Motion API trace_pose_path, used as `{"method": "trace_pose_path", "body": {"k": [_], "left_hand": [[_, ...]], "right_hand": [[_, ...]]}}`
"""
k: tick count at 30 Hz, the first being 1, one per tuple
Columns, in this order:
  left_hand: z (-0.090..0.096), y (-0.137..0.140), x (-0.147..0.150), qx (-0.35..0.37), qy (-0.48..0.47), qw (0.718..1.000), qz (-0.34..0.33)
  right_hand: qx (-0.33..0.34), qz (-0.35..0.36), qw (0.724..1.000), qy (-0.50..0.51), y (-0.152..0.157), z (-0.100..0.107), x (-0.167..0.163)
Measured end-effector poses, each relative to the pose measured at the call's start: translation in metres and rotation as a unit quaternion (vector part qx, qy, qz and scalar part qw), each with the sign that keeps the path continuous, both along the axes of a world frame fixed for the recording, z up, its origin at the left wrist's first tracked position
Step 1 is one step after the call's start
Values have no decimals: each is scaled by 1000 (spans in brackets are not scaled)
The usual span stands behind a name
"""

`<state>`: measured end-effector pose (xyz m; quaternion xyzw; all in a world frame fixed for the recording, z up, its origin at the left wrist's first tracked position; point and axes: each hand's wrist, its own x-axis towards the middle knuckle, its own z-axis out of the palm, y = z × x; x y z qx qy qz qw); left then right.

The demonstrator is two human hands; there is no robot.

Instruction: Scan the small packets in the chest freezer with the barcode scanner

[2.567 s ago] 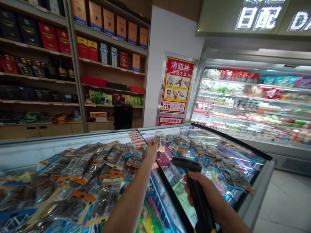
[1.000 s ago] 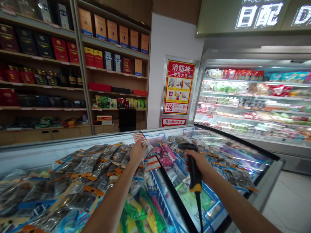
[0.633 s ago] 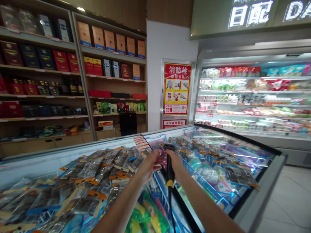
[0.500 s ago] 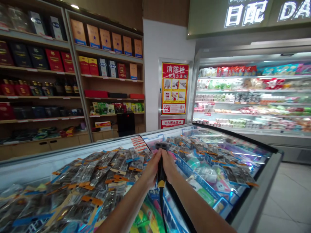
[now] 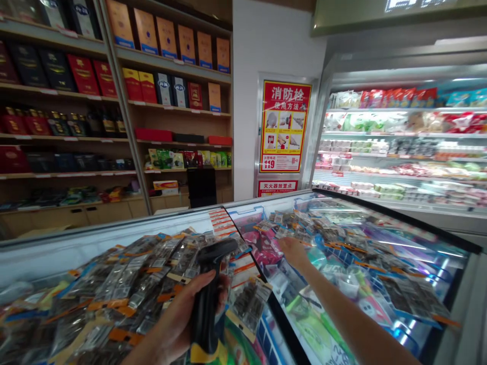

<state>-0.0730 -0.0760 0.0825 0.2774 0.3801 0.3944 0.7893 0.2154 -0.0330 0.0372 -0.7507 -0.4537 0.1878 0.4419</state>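
My left hand (image 5: 182,317) is wrapped round the handle of a black and yellow barcode scanner (image 5: 207,304), its head tilted up over the packets. Reaching across the glass top of a freezer, my right hand (image 5: 292,252) is at the near edge of the right-hand group of small clear packets (image 5: 304,225); its fingers are hidden and blurred. A larger heap of dark-filled packets (image 5: 148,268) with orange and blue edges spreads to the left. A lone packet (image 5: 250,304) lies just right of the scanner, below a striped orange-and-white label strip (image 5: 224,223).
Colourful goods (image 5: 319,319) show through the glass. A black divider (image 5: 279,319) runs between the lids. Behind stand shelves of boxes and bottles (image 5: 169,91), a red fire-hydrant sign (image 5: 286,126) and a lit refrigerated case (image 5: 407,147).
My hands were together at the scanner. Now my left hand alone has it, further left, and my right hand has gone right to the packets. The view has shifted slightly.
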Motion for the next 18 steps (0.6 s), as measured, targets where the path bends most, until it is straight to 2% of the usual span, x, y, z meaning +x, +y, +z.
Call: {"method": "trace_pose_path", "body": {"k": [3,8,11,14,15,16,17,18], "left_hand": [[5,-5,2,-6,-46,998,-34],[11,-15,2,19,-25,999,-20],[14,-20,6,40,-13,999,-11],[15,-28,30,112,12,993,-15],[14,-32,43,151,29,988,-23],[12,-37,59,196,46,979,-34],[11,-42,76,243,64,967,-48],[8,-47,94,291,71,952,-62]], "right_hand": [[-40,-3,995,-88,6,-10,1],[-58,10,982,-180,1,-21,-12],[-61,21,979,-192,-23,-18,-18],[-39,11,983,-179,-69,3,-29],[-14,22,987,-159,-87,13,-35],[49,73,995,-46,-106,23,-42],[91,135,982,101,-122,32,-49],[116,190,948,226,-137,40,-55]]}}
